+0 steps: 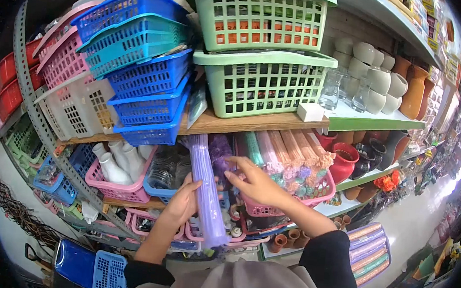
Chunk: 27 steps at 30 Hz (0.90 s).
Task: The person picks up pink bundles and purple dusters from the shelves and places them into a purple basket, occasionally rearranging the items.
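A long, slim bundle in clear wrap, light purple in colour (207, 196), stands nearly upright before me. My left hand (184, 197) is closed around its left side, with the thumb across the front. My right hand (252, 179) reaches to the right of it, thumb and forefinger apart, fingertips right at a darker purple bundle (220, 149) under the wooden shelf. Just right of that hand, a pink basket (321, 194) holds several wrapped bundles (289, 154) in teal, pink and peach, with ruffled ends facing me.
Stacked green baskets (267, 87) and blue baskets (149, 105) crowd the wooden shelf (259, 125) above my hands. White vases (118, 165) fill another basket at left. Glass vases (330, 89) and red pots (344, 161) stand at right. More wrapped bundles (368, 252) lie low at right.
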Tool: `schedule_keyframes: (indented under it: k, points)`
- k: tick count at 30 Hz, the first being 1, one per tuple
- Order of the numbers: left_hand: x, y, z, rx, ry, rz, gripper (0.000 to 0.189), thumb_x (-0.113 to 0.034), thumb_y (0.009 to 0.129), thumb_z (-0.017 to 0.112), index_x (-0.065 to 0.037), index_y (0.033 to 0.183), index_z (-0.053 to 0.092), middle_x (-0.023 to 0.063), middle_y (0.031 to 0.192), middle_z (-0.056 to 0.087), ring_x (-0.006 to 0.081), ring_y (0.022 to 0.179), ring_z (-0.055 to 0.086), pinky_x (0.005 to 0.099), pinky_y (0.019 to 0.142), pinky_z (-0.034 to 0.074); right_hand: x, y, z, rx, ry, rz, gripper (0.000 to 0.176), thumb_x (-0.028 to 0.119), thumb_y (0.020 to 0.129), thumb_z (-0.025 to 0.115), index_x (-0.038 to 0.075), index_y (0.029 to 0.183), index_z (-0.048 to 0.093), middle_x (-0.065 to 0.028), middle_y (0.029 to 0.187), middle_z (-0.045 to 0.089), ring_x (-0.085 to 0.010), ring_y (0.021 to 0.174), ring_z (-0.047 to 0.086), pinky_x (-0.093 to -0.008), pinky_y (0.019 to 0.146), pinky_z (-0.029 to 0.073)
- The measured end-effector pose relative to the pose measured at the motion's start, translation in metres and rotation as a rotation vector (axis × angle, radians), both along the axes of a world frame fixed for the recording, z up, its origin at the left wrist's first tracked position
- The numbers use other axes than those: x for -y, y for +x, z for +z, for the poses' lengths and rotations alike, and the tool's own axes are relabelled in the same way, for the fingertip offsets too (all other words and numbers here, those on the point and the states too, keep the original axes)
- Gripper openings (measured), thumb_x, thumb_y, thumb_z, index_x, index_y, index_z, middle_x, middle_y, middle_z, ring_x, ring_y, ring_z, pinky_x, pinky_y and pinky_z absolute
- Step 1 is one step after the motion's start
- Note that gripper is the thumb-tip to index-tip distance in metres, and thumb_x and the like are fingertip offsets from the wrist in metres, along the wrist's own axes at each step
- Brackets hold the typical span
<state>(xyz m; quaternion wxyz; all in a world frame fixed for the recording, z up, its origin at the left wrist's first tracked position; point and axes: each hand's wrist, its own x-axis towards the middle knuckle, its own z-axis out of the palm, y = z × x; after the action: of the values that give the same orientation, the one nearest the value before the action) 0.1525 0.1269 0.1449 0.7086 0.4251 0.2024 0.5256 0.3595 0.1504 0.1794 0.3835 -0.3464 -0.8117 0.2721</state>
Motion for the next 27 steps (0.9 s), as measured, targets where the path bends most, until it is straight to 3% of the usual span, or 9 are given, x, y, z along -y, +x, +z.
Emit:
schedule_keyframes:
  k: [2, 5, 10, 16, 18, 20, 22, 23, 27]
  points:
    - [-0.023, 0.012, 0.000, -0.021, 0.021, 0.003, 0.037, -0.014, 0.090, 0.045, -0.004, 0.123, 0.032, 0.0177, 0.119, 0.048, 0.0280, 0.106, 0.052, 0.0436, 0.092, 0.044, 0.009, 0.010, 0.002, -0.091, -0.272, 0.143, 0.052, 0.032, 0.090, 0.050, 0.000, 0.127, 0.033, -0.0165, 0.106, 0.051, -0.0212, 0.096, 0.054, -0.0338, 0.082, 0.044]
    - [-0.046, 0.038, 0.016, -0.181, 0.058, 0.145, 0.039, -0.018, 0.090, 0.049, -0.003, 0.122, 0.030, 0.0154, 0.121, 0.049, 0.0240, 0.112, 0.049, 0.0387, 0.096, 0.038, 0.016, 0.027, 0.001, -0.145, -0.534, 0.207, 0.062, 0.029, 0.087, 0.057, 0.000, 0.131, 0.025, -0.0152, 0.109, 0.049, -0.0210, 0.096, 0.052, -0.0343, 0.080, 0.046]
    - [-0.097, 0.068, 0.016, -0.450, -0.016, 0.145, 0.050, -0.025, 0.089, 0.053, -0.002, 0.126, 0.030, 0.0141, 0.124, 0.047, 0.0213, 0.113, 0.047, 0.0341, 0.097, 0.035, 0.005, 0.052, -0.005, -0.263, -0.410, 0.170, 0.081, 0.026, 0.077, 0.070, 0.001, 0.134, 0.019, -0.0204, 0.117, 0.043, -0.0252, 0.098, 0.052, -0.0351, 0.078, 0.047]
    - [-0.146, 0.104, 0.035, -0.849, 0.294, 0.311, 0.050, -0.030, 0.089, 0.052, -0.001, 0.127, 0.041, 0.0098, 0.130, 0.043, 0.0180, 0.119, 0.040, 0.0285, 0.098, 0.031, -0.040, 0.071, -0.009, -0.298, -0.298, 0.030, 0.077, 0.022, 0.074, 0.069, -0.003, 0.132, 0.025, -0.0225, 0.112, 0.050, -0.0248, 0.100, 0.053, -0.0337, 0.083, 0.046]
    - [-0.171, 0.108, 0.035, -0.885, 0.312, 0.333, 0.049, -0.032, 0.089, 0.052, -0.004, 0.127, 0.042, 0.0090, 0.129, 0.044, 0.0194, 0.119, 0.040, 0.0293, 0.099, 0.032, -0.078, 0.076, -0.026, -0.172, -0.061, -0.151, 0.073, 0.027, 0.073, 0.067, -0.006, 0.127, 0.032, -0.0235, 0.114, 0.051, -0.0277, 0.099, 0.055, -0.0352, 0.085, 0.044]
    - [-0.223, 0.097, 0.011, -1.040, 0.954, 0.403, 0.048, -0.031, 0.088, 0.053, -0.005, 0.127, 0.042, 0.0111, 0.129, 0.044, 0.0214, 0.118, 0.041, 0.0310, 0.099, 0.033, -0.080, 0.076, -0.007, -0.168, -0.114, -0.184, 0.072, 0.031, 0.072, 0.065, -0.009, 0.125, 0.036, -0.0266, 0.116, 0.050, -0.0325, 0.103, 0.054, -0.0353, 0.087, 0.043]
    - [-0.242, 0.091, -0.008, -0.938, 1.078, 0.469, 0.047, -0.029, 0.088, 0.053, -0.005, 0.127, 0.042, 0.0117, 0.128, 0.045, 0.0221, 0.118, 0.041, 0.0319, 0.099, 0.033, -0.094, 0.076, -0.005, -0.043, -0.167, -0.285, 0.073, 0.033, 0.073, 0.062, -0.010, 0.126, 0.033, -0.0304, 0.116, 0.049, -0.0374, 0.107, 0.051, -0.0376, 0.090, 0.041]
    - [-0.244, 0.090, -0.012, -0.826, 1.199, 0.528, 0.046, -0.028, 0.088, 0.054, -0.005, 0.126, 0.043, 0.0122, 0.128, 0.045, 0.0228, 0.117, 0.042, 0.0328, 0.099, 0.034, -0.102, 0.075, -0.013, 0.041, 0.049, -0.361, 0.071, 0.036, 0.074, 0.058, -0.009, 0.125, 0.036, -0.0331, 0.115, 0.049, -0.0407, 0.108, 0.049, -0.0394, 0.093, 0.039]
    - [-0.248, 0.103, -0.014, -1.001, 1.226, 0.642, 0.042, -0.026, 0.089, 0.052, -0.006, 0.125, 0.043, 0.0138, 0.128, 0.044, 0.0252, 0.117, 0.041, 0.0341, 0.099, 0.033, -0.113, 0.080, -0.028, 0.126, 0.086, -0.375, 0.069, 0.038, 0.074, 0.057, -0.007, 0.123, 0.039, -0.0330, 0.116, 0.048, -0.0422, 0.107, 0.049, -0.0410, 0.094, 0.038]
